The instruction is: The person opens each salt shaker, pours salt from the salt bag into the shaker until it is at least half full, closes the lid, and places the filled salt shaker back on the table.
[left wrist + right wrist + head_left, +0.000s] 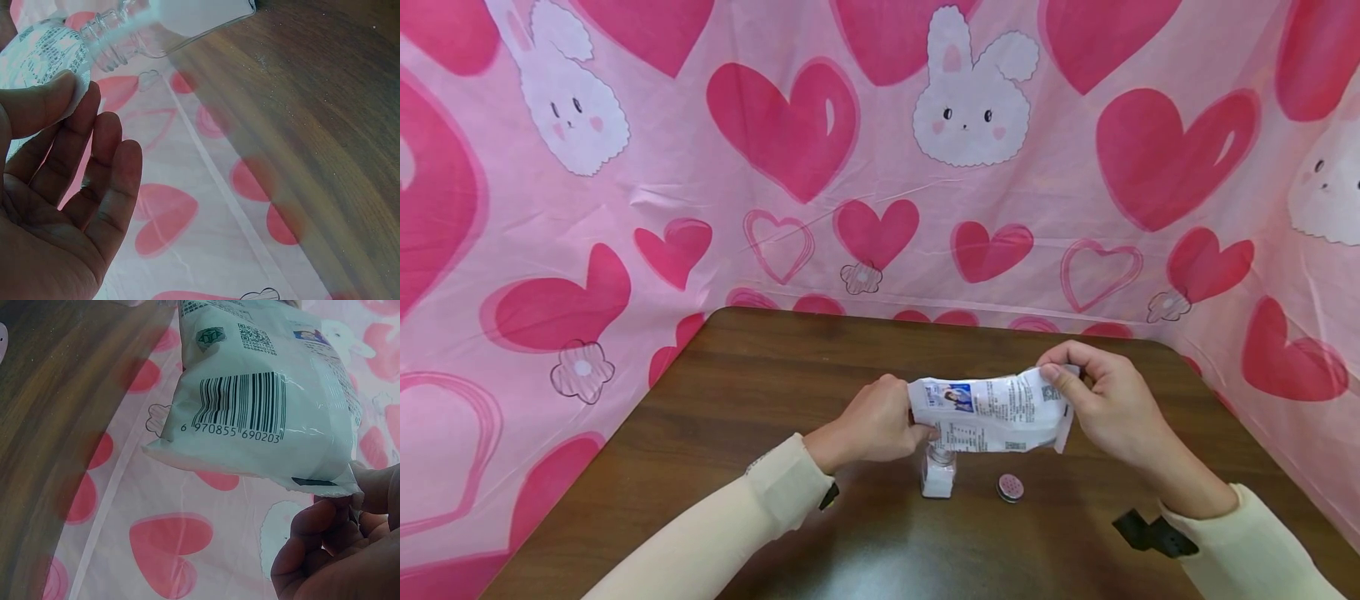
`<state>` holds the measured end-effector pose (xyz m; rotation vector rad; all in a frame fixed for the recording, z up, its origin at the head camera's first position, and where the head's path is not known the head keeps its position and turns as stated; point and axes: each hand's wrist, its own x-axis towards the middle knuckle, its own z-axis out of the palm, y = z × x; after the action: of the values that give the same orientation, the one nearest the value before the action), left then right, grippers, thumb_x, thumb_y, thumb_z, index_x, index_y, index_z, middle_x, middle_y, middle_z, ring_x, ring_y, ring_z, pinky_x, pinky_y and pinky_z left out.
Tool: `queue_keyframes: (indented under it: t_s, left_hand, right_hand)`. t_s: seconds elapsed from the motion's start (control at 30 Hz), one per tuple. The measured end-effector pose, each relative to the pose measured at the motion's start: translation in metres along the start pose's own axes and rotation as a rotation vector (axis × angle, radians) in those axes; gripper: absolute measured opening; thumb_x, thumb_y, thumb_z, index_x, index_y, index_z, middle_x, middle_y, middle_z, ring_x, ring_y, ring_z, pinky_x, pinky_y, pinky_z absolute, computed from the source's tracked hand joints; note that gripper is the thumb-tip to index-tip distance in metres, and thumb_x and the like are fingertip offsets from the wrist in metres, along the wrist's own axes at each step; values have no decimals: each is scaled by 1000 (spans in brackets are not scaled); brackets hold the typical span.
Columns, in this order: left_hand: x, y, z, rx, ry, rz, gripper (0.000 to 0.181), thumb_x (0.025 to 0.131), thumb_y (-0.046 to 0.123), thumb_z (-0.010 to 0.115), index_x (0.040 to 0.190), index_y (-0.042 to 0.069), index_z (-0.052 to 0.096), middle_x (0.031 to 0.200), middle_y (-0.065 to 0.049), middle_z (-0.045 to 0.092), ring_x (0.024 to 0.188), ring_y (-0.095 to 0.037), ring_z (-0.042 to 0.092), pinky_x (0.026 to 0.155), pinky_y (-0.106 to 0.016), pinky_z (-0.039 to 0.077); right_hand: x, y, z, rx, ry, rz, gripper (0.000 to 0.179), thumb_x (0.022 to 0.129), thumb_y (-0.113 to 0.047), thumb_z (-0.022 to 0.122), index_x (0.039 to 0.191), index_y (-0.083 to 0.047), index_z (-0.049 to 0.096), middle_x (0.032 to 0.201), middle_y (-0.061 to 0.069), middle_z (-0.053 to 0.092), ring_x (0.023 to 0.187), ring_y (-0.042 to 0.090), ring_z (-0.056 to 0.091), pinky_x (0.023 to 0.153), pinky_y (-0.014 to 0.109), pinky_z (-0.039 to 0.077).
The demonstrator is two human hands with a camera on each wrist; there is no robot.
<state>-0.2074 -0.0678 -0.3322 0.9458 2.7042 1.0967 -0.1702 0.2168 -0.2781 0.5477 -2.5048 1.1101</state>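
Note:
A white printed plastic bag (992,410) lies tipped on its side above the table, stretched between both hands. My left hand (877,423) pinches its lower left end between thumb and fingers. The right hand (1112,406) pinches the upper corner at the other end. Below the bag's left end stands a small clear glass jar (938,477), uncapped, with white contents. In the left wrist view the bag's end (47,56) meets the jar's threaded neck (109,39), and a white stream runs inside the neck. The bag's barcode (242,403) faces the right wrist view.
A small round pink-topped lid (1011,487) lies on the brown wooden table (790,358), right of the jar. White specks dot the wood (337,106) in the left wrist view. Pink cloth (880,183) with hearts and rabbits hangs around the table.

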Motion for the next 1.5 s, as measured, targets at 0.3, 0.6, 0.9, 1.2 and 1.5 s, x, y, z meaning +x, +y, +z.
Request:
queue_keyframes:
  t_s: [0.3,0.6,0.9,1.2,1.5]
  left_hand:
    - [0,0,1,-2,-4,-6,45,86,17,84,130,18,71,120,5,73,93,-9,71,73,-24,57]
    - [0,0,2,-1,-4,-26,46,86,17,84,130,19,71,120,6,73,94,-9,72,73,-24,57]
    - [0,0,2,2,1,-7,43,86,15,84,127,17,72,117,4,74,88,-8,71,70,-24,57]
    - [1,1,3,6,-1,-8,42,86,15,84,127,17,72,117,4,74,88,-8,71,71,-25,57]
    - [2,3,1,20,2,18,41,87,15,83,127,16,73,116,4,75,87,-7,71,69,-23,57]
  right_hand:
    - [-1,0,0,0,-3,4,3,99,-5,66,100,-7,68,87,7,67,70,19,61,54,32,54]
    - [-1,0,-1,-4,-5,2,3,99,-4,66,100,-6,68,87,7,67,70,19,61,53,31,53]
    - [-1,-1,-1,-9,-8,3,3,99,-5,66,100,-7,68,87,7,67,71,20,61,55,32,54]
    - [-3,1,-2,-17,2,7,3,99,-4,66,100,-6,68,87,7,67,70,19,60,54,31,53]
    - [-6,6,-3,-18,20,17,3,99,-6,66,101,-6,69,91,8,68,71,20,60,55,30,53]
